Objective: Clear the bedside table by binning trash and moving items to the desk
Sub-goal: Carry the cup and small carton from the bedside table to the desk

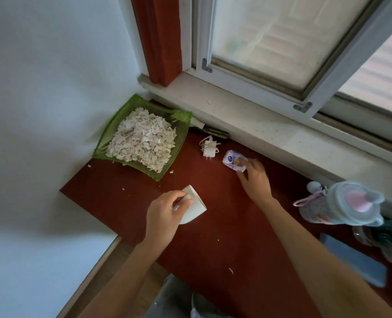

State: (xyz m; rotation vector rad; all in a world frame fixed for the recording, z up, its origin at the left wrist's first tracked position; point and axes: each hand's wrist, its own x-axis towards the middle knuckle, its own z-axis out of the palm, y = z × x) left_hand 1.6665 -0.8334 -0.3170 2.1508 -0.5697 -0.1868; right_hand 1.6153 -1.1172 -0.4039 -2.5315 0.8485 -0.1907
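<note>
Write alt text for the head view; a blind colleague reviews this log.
Two bare hands work over a dark red table below a window: the left hand grips a white paper cup, the right hand touches a small purple packet. Nearby sit a green dish of white scraps and a white charger.

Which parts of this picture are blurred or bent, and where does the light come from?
Head view: daylight enters through the window; the water bottle at the right edge is blurred; the windowsill bends from wide-angle distortion; the green dish is fairly sharp.

White paper cup (193, 206) tilted, squashed (rim pinched); purple-printed wrapper (234, 160) crumpled beside white charger (209, 148)
</note>
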